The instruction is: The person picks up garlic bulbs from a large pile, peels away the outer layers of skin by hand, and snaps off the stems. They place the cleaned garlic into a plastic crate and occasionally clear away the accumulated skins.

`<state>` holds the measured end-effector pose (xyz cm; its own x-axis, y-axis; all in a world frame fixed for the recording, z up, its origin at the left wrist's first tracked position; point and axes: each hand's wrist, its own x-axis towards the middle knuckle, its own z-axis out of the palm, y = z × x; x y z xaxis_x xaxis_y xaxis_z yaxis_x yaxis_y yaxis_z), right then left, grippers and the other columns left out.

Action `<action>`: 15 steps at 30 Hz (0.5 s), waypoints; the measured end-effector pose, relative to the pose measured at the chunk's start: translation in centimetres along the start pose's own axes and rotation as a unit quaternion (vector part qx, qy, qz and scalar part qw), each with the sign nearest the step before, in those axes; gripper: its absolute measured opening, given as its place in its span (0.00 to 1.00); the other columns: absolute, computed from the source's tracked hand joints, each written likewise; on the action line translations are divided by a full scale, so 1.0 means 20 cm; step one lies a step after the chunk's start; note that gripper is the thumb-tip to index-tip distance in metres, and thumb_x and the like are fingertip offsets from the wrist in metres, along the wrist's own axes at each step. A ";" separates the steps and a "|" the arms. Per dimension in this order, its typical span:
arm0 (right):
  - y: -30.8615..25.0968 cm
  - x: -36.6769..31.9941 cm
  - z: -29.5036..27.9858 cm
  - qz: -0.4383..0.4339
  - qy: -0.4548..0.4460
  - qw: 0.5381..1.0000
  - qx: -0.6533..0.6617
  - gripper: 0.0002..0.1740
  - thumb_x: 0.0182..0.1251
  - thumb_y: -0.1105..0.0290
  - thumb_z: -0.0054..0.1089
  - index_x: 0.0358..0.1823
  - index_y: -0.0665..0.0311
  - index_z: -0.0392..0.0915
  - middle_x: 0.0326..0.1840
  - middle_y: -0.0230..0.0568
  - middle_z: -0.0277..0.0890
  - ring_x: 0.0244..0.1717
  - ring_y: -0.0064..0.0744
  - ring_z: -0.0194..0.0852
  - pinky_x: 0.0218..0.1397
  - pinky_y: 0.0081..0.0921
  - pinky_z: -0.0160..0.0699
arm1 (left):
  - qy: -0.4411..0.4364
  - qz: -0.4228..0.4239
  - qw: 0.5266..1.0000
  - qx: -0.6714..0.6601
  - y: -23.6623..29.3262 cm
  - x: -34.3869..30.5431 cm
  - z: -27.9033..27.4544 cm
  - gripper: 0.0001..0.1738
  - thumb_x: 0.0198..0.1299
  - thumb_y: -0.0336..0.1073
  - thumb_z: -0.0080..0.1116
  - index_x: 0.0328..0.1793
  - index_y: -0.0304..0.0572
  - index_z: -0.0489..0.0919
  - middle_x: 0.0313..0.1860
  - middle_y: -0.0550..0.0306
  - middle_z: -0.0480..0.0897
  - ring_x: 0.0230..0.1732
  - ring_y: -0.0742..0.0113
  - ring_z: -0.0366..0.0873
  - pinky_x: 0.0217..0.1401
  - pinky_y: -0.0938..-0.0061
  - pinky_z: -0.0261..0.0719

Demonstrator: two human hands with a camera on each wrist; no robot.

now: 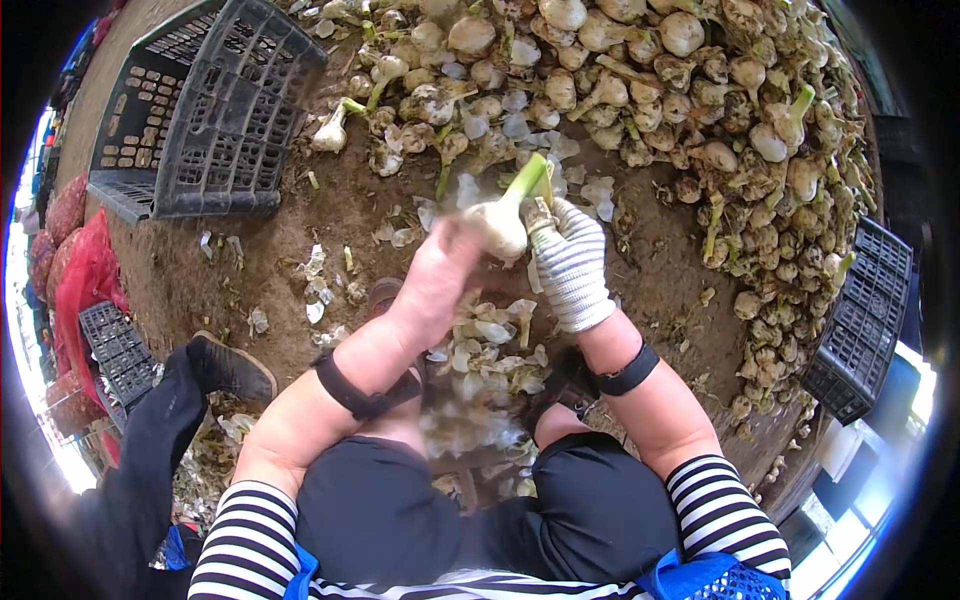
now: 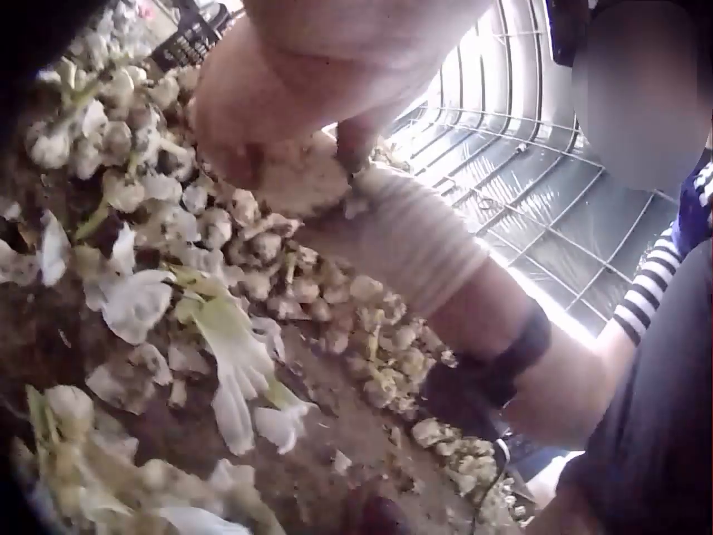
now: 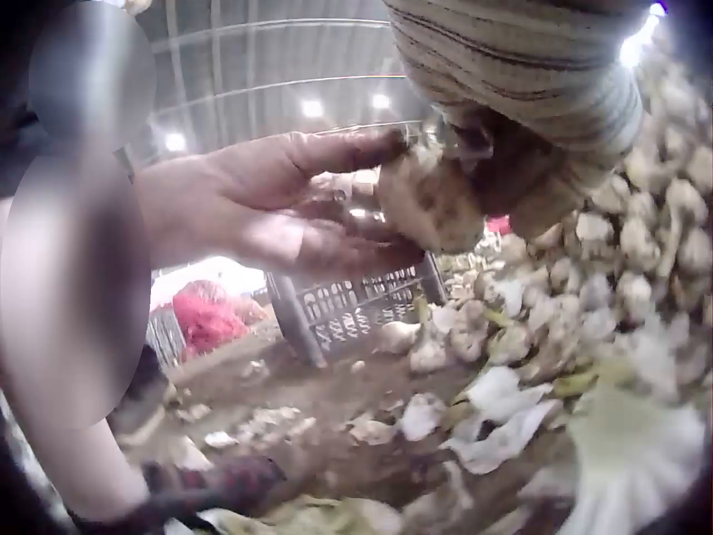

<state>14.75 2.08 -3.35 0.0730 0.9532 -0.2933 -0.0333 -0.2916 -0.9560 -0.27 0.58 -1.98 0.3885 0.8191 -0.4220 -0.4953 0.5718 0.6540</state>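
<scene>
A garlic bulb (image 1: 500, 230) with a green stem (image 1: 527, 177) is held between both hands, over the dirt floor. My bare left hand (image 1: 438, 278), blurred in the head view, grips the bulb from the left. In the right wrist view its thumb lies above the bulb (image 3: 429, 206) and its fingers below. My right hand (image 1: 570, 262) wears a striped knit glove, and its curled fingers grip the bulb's other side by the stem. The glove hides part of the bulb. Loose white skins (image 1: 485, 350) lie on the floor under the hands.
A large heap of garlic (image 1: 690, 110) spreads across the back and right. A black plastic crate (image 1: 225, 120) lies tipped at the back left, and another crate (image 1: 858, 320) stands at the right. Red mesh sacks (image 1: 88, 275) and someone's leg (image 1: 165, 430) are at the left.
</scene>
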 end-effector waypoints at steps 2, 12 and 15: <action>-0.10 -0.01 -0.01 -0.143 0.006 0.959 -0.243 0.11 0.65 0.70 0.54 0.44 0.67 0.79 0.26 0.39 0.80 0.26 0.18 0.72 0.30 0.21 0.73 | 0.106 0.141 0.962 0.208 0.02 -0.03 0.02 0.29 0.53 0.31 0.65 0.60 0.36 0.65 0.58 0.51 0.70 0.55 0.69 0.71 0.55 0.72 0.75; -0.17 -0.06 -0.02 -0.001 -0.154 0.985 -0.080 0.12 0.65 0.66 0.56 0.46 0.65 0.78 0.34 0.40 0.81 0.33 0.22 0.77 0.37 0.24 0.76 | 0.080 0.300 0.782 0.540 0.18 -0.06 -0.03 0.16 0.45 0.28 0.69 0.42 0.38 0.79 0.41 0.55 0.78 0.42 0.64 0.75 0.48 0.75 0.73; -0.12 0.08 -0.02 -0.122 -0.081 0.885 -0.443 0.13 0.64 0.60 0.52 0.33 0.62 0.76 0.34 0.50 0.79 0.36 0.47 0.78 0.35 0.38 0.76 | 0.052 0.321 0.772 0.547 0.18 -0.08 -0.02 0.12 0.49 0.26 0.67 0.40 0.38 0.78 0.34 0.57 0.79 0.36 0.68 0.76 0.40 0.78 0.74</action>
<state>15.36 4.18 -1.50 -0.1759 0.9743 -0.1408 0.7630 0.0445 -0.6449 -2.94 1.33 0.74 0.2433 0.9495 0.1982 0.4140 -0.2865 0.8640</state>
